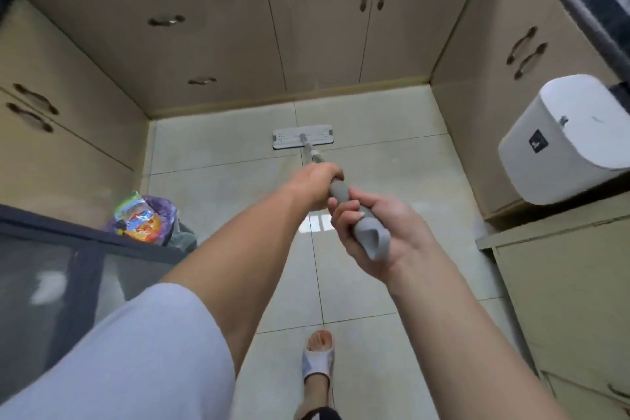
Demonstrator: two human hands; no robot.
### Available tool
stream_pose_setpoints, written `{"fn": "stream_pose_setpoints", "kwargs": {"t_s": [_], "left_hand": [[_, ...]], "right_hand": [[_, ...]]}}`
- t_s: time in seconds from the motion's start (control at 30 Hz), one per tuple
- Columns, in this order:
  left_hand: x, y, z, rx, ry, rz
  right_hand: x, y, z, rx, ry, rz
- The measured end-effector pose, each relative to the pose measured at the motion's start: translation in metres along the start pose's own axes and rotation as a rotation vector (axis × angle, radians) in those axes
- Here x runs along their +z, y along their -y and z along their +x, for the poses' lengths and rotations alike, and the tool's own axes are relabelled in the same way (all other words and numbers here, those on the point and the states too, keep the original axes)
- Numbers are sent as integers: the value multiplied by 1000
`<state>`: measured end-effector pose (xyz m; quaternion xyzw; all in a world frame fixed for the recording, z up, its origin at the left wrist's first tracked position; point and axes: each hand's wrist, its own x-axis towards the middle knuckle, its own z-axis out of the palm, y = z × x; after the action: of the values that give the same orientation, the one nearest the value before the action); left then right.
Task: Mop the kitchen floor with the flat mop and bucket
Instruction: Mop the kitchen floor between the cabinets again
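The flat mop's white head [302, 137] lies flat on the pale tiled floor [385, 160], close to the far cabinets. Its pole runs back toward me and ends in a grey foam handle [370, 230]. My left hand [315, 182] grips the pole farther down, just above the grey foam. My right hand [371, 225] grips the grey handle near its top end, fingers wrapped round it. No bucket is in view.
Beige cabinets [211, 41] wall in the floor on the left, far side and right. A white bin [566, 140] hangs on the right cabinet. A bag of colourful rubbish [146, 220] sits at the left by a dark glass door [51, 283]. My slippered foot [318, 358] stands below.
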<state>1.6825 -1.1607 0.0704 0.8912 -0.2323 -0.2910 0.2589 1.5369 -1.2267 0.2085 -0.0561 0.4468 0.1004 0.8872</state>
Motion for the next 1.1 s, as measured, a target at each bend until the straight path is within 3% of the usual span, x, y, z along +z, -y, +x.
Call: {"fn": "stream_pose_setpoints", "kwargs": {"t_s": [0.2, 0.4, 0.57, 0.77, 0.9, 1.1], "left_hand": [[13, 7, 2, 123, 112, 334], [82, 1, -142, 283, 38, 313], [148, -16, -288, 243, -65, 233], [209, -44, -429, 306, -1, 165], [218, -43, -460, 336, 35, 101], [207, -28, -444, 267, 45, 52]], "right_hand": [[-20, -12, 0, -39, -65, 3], [-116, -81, -94, 61, -107, -11], [-196, -141, -198, 124, -143, -40], [-267, -184, -316, 301, -79, -6], [-279, -202, -338, 323, -68, -59], [-267, -212, -318, 234, -127, -91]]}}
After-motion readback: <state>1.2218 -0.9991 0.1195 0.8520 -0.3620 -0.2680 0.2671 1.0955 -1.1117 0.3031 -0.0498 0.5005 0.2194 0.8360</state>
